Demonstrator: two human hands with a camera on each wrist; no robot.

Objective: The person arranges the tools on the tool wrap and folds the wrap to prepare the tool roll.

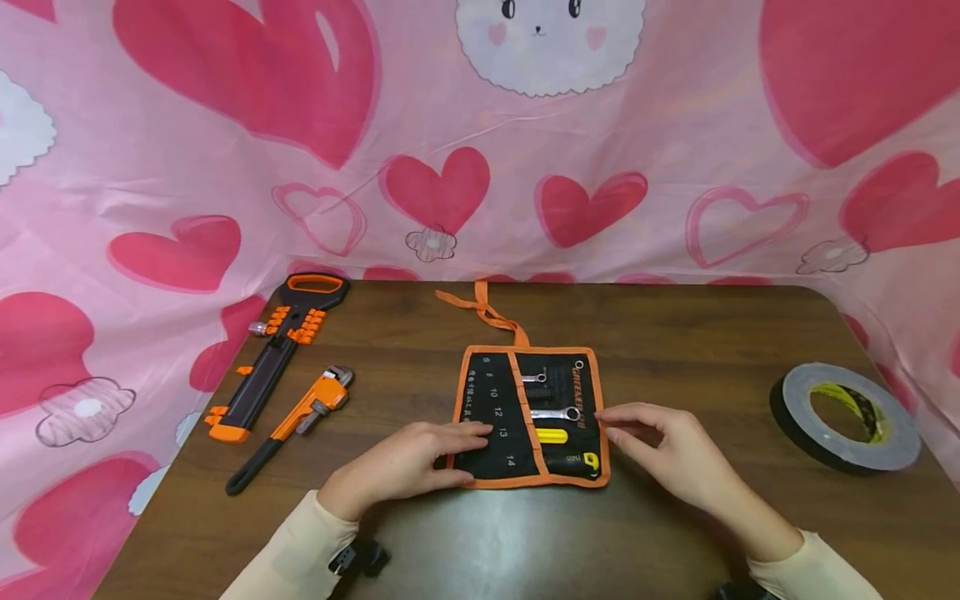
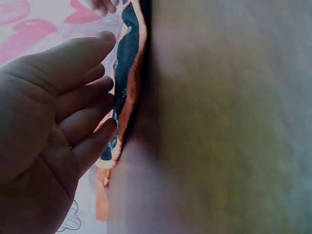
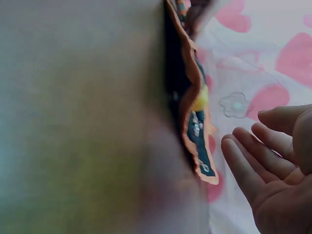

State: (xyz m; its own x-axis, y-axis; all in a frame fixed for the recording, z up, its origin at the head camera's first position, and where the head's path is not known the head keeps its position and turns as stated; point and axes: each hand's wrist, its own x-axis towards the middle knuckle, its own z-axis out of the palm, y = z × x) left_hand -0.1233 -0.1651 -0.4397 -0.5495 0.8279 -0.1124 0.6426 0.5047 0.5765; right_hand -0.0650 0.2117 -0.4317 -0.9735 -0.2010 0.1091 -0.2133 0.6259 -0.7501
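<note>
A black tool pouch with orange trim lies unfolded and flat on the table, an orange tie strap trailing from its far edge. Numbers are printed on its slanted pocket. Out of that pocket stick a small wrench, a larger wrench and a yellow piece; a yellow-and-black item shows at the near right corner. My left hand lies over the pouch's left edge with its fingers extended. At the right edge, my right hand has its fingertips close beside the trim, fingers loosely bent and holding nothing.
To the left lie an orange pipe wrench with a black handle and a black-and-orange tool rack. A roll of tape rests at the right. Behind the wooden table hangs a pink heart-patterned cloth.
</note>
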